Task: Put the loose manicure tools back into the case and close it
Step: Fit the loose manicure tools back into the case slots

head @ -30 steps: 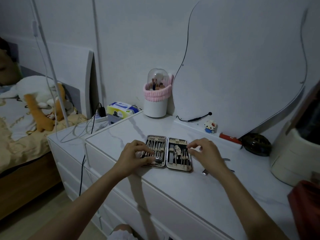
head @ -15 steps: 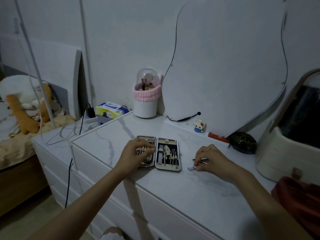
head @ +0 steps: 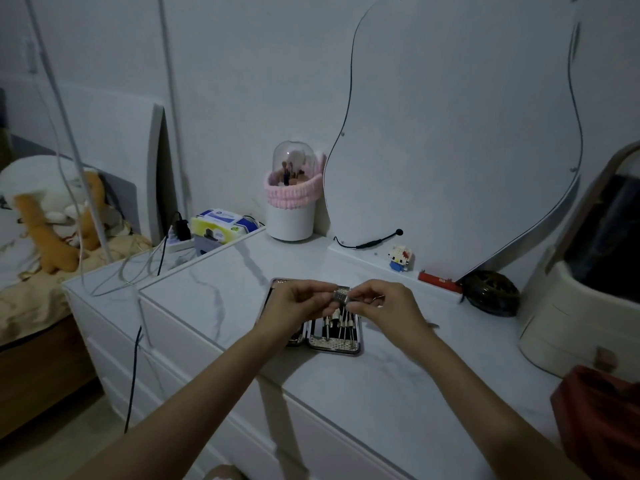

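Observation:
The manicure case (head: pixel 334 346) lies open on the white dresser top (head: pixel 398 386), with several metal tools strapped in its right half. Both my hands hover just above it. My left hand (head: pixel 298 308) and my right hand (head: pixel 384 306) pinch a small metal tool with a textured face (head: pixel 341 295) between their fingertips, one hand at each end. The case's left half is mostly hidden under my left hand. Another small loose tool (head: pixel 433 325) lies on the dresser to the right of my right hand.
A white brush holder with a pink band (head: pixel 291 202) stands at the back. A small block figure (head: pixel 400 258), a red lighter (head: pixel 438 281) and a dark round object (head: pixel 491 292) line the mirror's foot. A cream box (head: pixel 581 317) stands right, cables and tissues left.
My right hand picked the loose tool up off the dresser to the right and carried it over the case. My left hand lifted off the case's left half and took hold of the tool's other end.

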